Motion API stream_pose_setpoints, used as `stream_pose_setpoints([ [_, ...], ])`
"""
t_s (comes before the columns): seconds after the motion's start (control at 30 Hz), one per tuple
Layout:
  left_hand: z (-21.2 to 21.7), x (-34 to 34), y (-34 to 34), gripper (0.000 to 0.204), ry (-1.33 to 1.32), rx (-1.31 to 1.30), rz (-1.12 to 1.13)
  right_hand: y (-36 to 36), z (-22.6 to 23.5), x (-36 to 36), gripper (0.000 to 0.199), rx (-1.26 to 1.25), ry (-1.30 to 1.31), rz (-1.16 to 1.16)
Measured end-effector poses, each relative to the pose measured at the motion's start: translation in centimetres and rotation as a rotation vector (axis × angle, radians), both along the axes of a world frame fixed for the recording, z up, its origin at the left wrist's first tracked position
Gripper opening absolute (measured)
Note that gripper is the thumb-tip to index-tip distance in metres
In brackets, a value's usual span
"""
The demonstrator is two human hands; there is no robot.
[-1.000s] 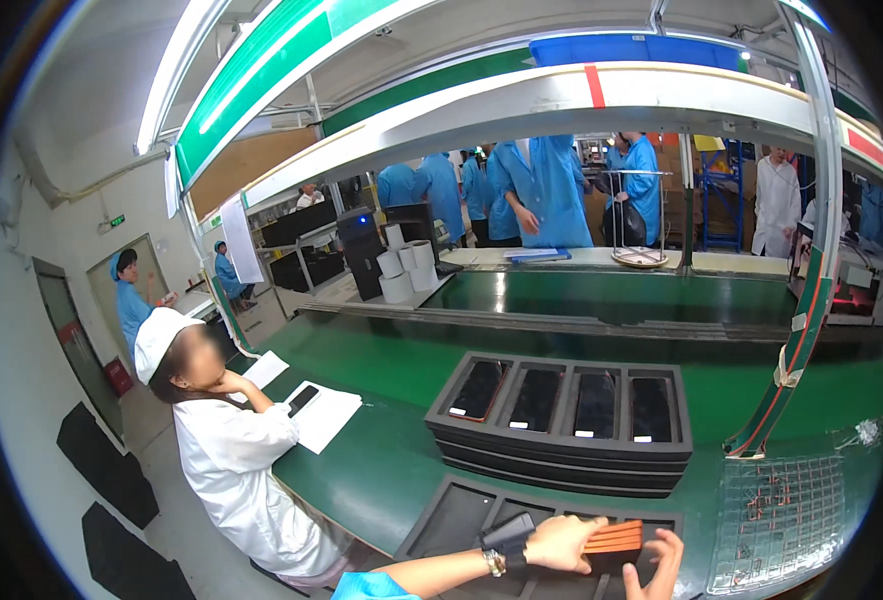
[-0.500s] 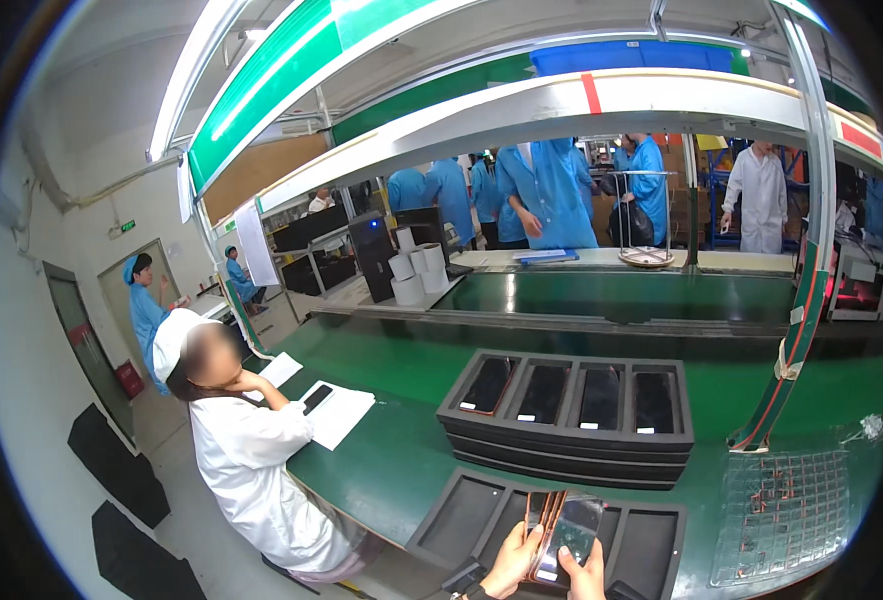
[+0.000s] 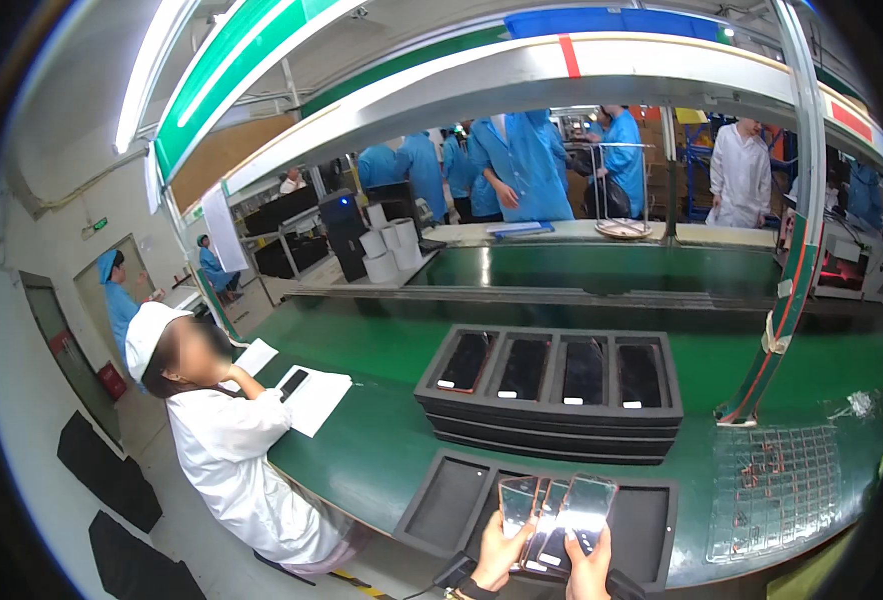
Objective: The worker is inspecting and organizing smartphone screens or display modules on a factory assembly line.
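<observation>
Black-screened phones (image 3: 554,508) fanned between left hand (image 3: 501,552) and right hand (image 3: 590,567), both curled round edges.

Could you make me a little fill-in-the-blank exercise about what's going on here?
1. The left hand and right hand hold several ____.
2. The top tray of the stack is divided into ____ parts.
3. The nearest co-worker wears a ____ cap.
4. The table is ____.

Missing words: phones; four; white; green.
</observation>
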State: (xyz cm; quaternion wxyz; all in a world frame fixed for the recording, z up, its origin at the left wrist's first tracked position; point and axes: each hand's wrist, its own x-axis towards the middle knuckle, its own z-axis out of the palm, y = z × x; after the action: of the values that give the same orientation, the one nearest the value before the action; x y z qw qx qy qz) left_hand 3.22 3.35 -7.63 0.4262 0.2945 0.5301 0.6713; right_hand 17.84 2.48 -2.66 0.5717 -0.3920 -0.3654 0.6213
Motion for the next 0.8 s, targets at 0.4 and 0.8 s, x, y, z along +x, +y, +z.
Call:
stream_pose_setpoints([
  [0.4, 6.7, -6.9, 0.4, 0.036, 0.694, -0.124, 0.063, 0.3, -1.8, 1.2, 0.052, -0.039, -0.053, -0.153],
  [0.8, 2.9, -9.5, 1.4, 0.03, 0.692, -0.103, 0.13, 0.4, -0.3, 2.5, 0.046, 0.103, -0.356, -0.157],
])
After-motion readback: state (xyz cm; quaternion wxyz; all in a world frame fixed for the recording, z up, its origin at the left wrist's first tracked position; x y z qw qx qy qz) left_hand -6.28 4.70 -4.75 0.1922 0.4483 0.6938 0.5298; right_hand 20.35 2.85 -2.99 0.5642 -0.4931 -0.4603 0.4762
